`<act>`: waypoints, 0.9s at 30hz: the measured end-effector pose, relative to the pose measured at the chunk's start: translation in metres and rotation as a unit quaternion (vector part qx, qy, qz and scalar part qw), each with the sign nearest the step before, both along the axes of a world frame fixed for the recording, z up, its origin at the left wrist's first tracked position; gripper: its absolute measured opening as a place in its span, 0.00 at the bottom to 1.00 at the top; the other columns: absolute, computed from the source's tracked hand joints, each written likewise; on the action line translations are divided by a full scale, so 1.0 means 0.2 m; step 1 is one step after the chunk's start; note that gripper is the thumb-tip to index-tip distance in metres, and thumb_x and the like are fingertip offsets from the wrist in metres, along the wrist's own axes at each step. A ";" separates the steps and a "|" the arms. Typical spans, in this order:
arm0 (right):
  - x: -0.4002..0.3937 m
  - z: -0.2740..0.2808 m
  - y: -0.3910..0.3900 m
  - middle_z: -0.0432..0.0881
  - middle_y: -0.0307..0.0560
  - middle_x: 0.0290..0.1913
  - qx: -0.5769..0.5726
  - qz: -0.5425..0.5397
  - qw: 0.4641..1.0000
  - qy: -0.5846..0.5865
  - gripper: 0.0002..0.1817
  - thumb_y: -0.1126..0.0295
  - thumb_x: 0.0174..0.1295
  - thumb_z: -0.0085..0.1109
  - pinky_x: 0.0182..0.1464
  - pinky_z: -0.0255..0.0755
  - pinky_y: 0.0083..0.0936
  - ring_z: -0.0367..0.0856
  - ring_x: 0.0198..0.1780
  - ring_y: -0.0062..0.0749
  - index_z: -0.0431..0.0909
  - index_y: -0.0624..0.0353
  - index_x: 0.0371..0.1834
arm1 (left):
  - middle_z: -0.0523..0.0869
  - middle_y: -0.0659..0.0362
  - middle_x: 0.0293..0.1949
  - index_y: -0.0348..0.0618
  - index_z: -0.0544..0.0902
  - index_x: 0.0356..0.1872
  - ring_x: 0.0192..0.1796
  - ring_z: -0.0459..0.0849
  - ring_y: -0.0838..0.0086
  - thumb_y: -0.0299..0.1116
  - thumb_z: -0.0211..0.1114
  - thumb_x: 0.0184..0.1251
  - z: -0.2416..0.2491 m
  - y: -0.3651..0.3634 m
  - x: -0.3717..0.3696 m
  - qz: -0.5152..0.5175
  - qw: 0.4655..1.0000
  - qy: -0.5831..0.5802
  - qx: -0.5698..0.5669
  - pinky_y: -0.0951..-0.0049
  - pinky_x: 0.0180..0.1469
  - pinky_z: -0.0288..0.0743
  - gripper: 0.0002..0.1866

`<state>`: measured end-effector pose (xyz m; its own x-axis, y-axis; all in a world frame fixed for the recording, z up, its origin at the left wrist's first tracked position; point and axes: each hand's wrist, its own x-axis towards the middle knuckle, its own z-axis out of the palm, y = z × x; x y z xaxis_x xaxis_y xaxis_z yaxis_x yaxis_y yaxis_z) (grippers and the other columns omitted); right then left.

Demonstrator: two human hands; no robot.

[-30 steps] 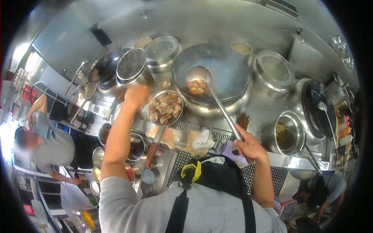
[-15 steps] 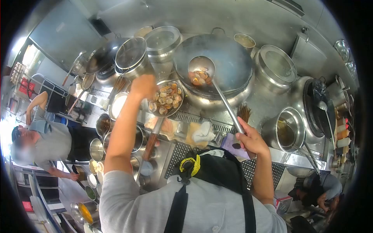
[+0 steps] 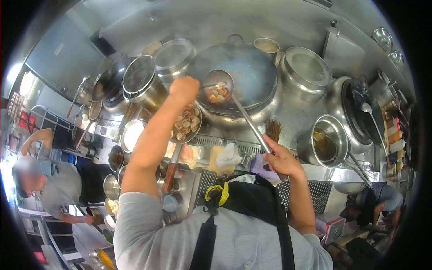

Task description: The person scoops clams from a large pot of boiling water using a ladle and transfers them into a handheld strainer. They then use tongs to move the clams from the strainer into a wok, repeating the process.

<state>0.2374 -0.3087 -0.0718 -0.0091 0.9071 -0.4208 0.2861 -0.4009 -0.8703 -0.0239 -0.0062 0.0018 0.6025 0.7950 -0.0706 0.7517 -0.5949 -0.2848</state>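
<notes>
My right hand (image 3: 282, 159) is closed around the long handle of a metal ladle (image 3: 246, 115). The ladle's bowl rests over the left side of a large dark wok (image 3: 254, 74) and holds clams (image 3: 218, 93). Beside the bowl, my left hand (image 3: 184, 90) is closed, with a thin utensil (image 3: 206, 85) reaching from it over the ladle's rim. Just below the left hand, more clams (image 3: 188, 122) fill a round pan or strainer, whose wooden handle (image 3: 170, 176) points toward me. My left hand and wrist hide part of its upper left side.
Lidded pots (image 3: 173, 55) (image 3: 308, 67) flank the wok. A bamboo brush (image 3: 273, 130), white cloth (image 3: 228, 155) and pot of liquid (image 3: 325, 145) are near the front. Small bowls (image 3: 111, 186) line the left. One person (image 3: 63, 180) is at left, another (image 3: 388, 198) at lower right.
My left hand has moved right, from above the clam pan to the ladle's rim. The view has shifted slightly. My right hand keeps its hold on the ladle.
</notes>
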 end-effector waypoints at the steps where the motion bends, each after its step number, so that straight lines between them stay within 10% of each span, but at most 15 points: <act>1: 0.00 -0.02 0.00 0.76 0.42 0.33 0.005 -0.001 1.000 0.005 0.39 0.70 0.70 0.60 0.35 0.78 0.27 0.79 0.30 0.25 0.57 0.49 0.85 | 0.92 0.46 0.41 0.40 0.91 0.38 0.47 0.92 0.53 0.31 0.66 0.61 0.05 0.00 -0.01 0.006 1.000 0.003 0.001 0.55 0.47 0.87 0.09; 27: 0.01 -0.05 -0.02 0.79 0.46 0.33 0.039 0.018 0.999 -0.008 0.40 0.68 0.70 0.58 0.35 0.79 0.28 0.81 0.29 0.28 0.55 0.50 0.85 | 0.92 0.47 0.39 0.40 0.91 0.38 0.46 0.92 0.52 0.32 0.68 0.61 -0.04 -0.08 -0.09 0.008 0.999 0.044 -0.026 0.55 0.47 0.86 0.09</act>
<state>0.2391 -0.3119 -0.0815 -0.0363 0.9363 -0.3494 0.3134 -0.3213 -0.8936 -0.0417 -0.0230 -0.0061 0.5797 0.7983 -0.1636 0.7346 -0.5988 -0.3190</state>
